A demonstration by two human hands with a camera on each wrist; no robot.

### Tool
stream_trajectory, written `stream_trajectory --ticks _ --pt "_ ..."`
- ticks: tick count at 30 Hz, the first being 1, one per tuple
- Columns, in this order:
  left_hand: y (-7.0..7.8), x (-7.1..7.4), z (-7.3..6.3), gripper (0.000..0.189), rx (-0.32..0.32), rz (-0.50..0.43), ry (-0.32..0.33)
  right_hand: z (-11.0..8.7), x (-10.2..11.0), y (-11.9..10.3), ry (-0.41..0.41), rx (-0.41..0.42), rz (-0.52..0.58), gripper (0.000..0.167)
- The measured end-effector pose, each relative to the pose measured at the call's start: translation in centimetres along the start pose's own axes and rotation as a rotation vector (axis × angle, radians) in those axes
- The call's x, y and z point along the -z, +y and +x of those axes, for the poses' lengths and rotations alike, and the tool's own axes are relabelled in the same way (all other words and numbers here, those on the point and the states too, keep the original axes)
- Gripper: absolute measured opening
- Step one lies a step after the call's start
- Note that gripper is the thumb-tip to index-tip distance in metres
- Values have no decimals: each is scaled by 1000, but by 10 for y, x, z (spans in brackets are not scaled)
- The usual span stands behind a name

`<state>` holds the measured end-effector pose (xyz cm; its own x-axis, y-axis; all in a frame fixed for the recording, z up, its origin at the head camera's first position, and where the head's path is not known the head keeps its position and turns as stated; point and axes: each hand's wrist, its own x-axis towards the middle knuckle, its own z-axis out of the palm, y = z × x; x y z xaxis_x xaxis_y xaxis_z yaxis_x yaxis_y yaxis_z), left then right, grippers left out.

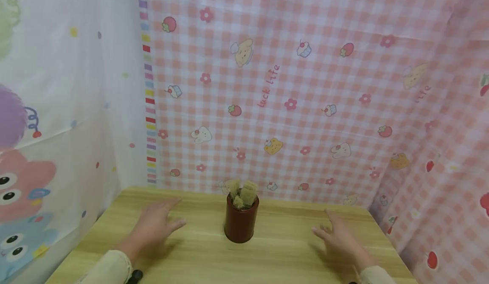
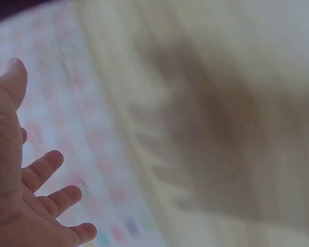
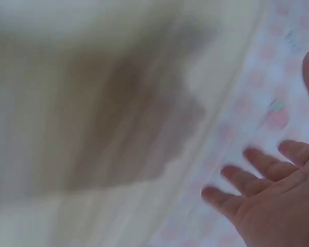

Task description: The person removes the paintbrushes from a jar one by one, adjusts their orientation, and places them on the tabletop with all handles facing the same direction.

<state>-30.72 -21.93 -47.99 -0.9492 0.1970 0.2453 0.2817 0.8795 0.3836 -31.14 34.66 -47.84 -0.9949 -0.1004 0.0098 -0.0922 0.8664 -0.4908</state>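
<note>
A dark red-brown cylindrical cup (image 1: 240,222) stands upright near the middle of the wooden table. Several pale yellow-green, rough-textured pieces (image 1: 248,192) stick out of its top; their lower parts are hidden inside. To the left of the cup, apart from it, my left hand (image 1: 153,226) hovers over the table with fingers extended and thumb spread. My right hand (image 1: 340,235) is above the table on the cup's other side, fingers also extended. Both wrist views show bare palms, the left hand (image 2: 20,180) and the right hand (image 3: 278,195), holding nothing.
The wooden table (image 1: 282,254) ends at a pink checked curtain (image 1: 313,84) behind it. A white cartoon-print curtain (image 1: 76,105) hangs along the left side, and more pink checked cloth (image 1: 451,190) along the right. Hand shadows fall on the tabletop.
</note>
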Motion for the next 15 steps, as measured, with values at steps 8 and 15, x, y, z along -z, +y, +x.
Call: stream_trajectory --ticks 8,15 --pt "85 -27 44 71 -90 -157 31 33 -29 -117 63 153 405 48" --pt "116 -43 53 70 -97 -185 50 40 -46 -178 80 283 481 50"
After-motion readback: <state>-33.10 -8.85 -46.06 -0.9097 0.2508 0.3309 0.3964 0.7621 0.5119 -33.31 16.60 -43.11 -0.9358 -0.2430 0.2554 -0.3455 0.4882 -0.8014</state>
